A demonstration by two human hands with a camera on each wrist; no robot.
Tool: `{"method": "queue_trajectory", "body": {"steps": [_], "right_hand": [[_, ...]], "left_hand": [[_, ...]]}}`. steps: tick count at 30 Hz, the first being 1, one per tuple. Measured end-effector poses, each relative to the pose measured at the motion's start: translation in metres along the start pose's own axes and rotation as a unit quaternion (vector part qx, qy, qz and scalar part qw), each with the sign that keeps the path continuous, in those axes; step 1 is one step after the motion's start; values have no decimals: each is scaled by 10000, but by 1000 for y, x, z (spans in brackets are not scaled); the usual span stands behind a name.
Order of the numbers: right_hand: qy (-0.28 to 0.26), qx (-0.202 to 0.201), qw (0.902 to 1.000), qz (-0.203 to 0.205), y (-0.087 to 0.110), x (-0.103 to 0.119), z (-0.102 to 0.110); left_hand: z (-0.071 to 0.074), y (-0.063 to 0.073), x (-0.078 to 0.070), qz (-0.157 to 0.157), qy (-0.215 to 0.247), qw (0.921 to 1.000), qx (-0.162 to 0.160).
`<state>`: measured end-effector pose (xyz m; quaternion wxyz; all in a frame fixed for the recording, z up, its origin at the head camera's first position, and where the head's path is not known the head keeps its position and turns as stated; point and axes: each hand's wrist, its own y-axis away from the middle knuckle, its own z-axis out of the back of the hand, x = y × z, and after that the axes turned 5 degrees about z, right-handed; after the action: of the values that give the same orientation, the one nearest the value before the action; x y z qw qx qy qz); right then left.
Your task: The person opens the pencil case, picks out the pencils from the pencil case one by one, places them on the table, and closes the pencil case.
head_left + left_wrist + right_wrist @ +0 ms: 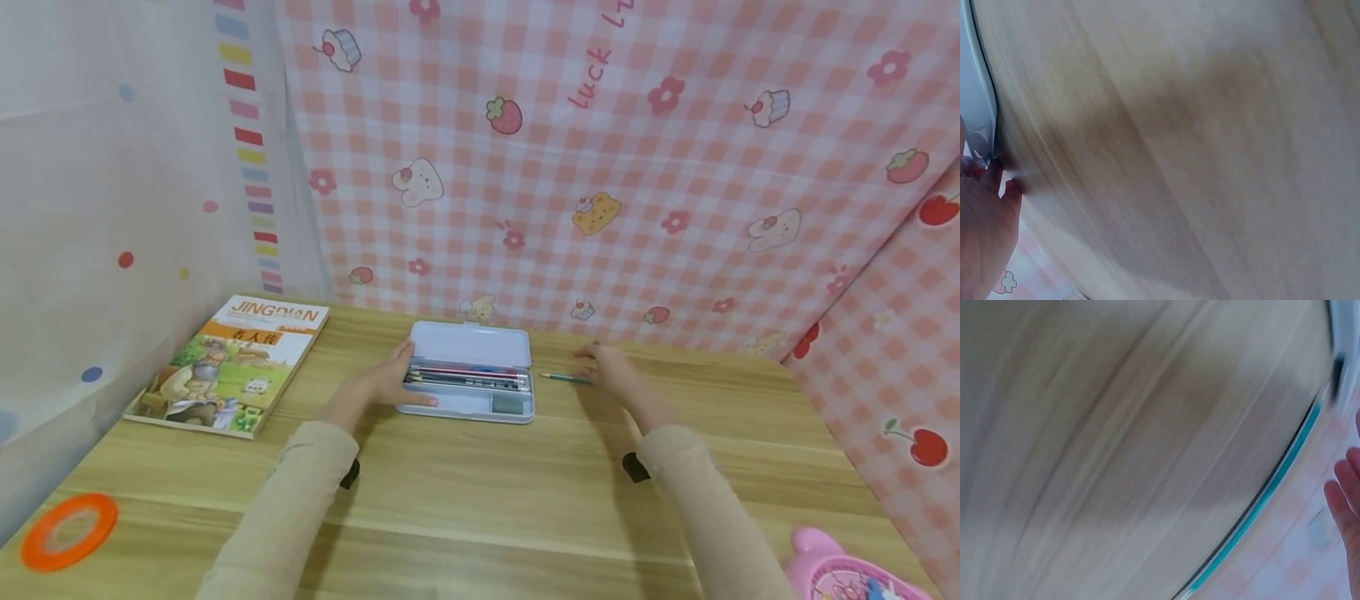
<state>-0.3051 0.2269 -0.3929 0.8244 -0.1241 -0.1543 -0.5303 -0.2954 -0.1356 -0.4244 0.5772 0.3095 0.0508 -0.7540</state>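
A white pencil case (453, 405) lies with its lid raised towards the back wall. Inside it several pencils (468, 377) are lined up, and a dark green-grey block (507, 404) sits at the front right. My left hand (378, 382) holds the case's left end, thumb over the front part and fingers towards the hinge side. In the left wrist view, fingertips (994, 165) meet the case's corner. Right of the case a green pencil (564, 378) lies on the table. Near its right end is my right hand (606, 372), fingers loosely bent, apart from the pencil (1260, 503) in the right wrist view.
A picture-covered book (232, 367) lies on the wooden table (487, 500) at the left. An orange ring (69, 532) is at the front left, and a pink object (817, 554) is at the front right. A checked cloth (555, 167) hangs behind the table.
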Motion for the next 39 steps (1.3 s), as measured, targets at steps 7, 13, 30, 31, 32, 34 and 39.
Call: {"method": "queue_trajectory", "body": {"steps": [7, 13, 30, 31, 32, 34, 39], "right_hand": [[-306, 202, 9921, 1197, -25, 52, -27], [251, 432, 9882, 1449, -34, 77, -37], [1052, -291, 9788, 1731, -18, 55, -20], [1106, -371, 9771, 1779, -14, 49, -18], [1150, -452, 9759, 1799, -10, 43, -15], [1210, -546, 9753, 1768, -1, 29, -10], [1264, -676, 9767, 1595, 21, -5, 1]], "left_hand": [[3, 3, -2, -4, -1, 10000, 11], [3, 5, -2, 43, 66, 10000, -1], [1, 2, 1, 16, 201, 9998, -26], [1, 2, 2, -2, 193, 9998, -26], [0, 2, 2, 2, 185, 9998, -18], [0, 2, 2, -6, 173, 9999, -6], [1, 1, 2, -46, 159, 9999, 23]]}}
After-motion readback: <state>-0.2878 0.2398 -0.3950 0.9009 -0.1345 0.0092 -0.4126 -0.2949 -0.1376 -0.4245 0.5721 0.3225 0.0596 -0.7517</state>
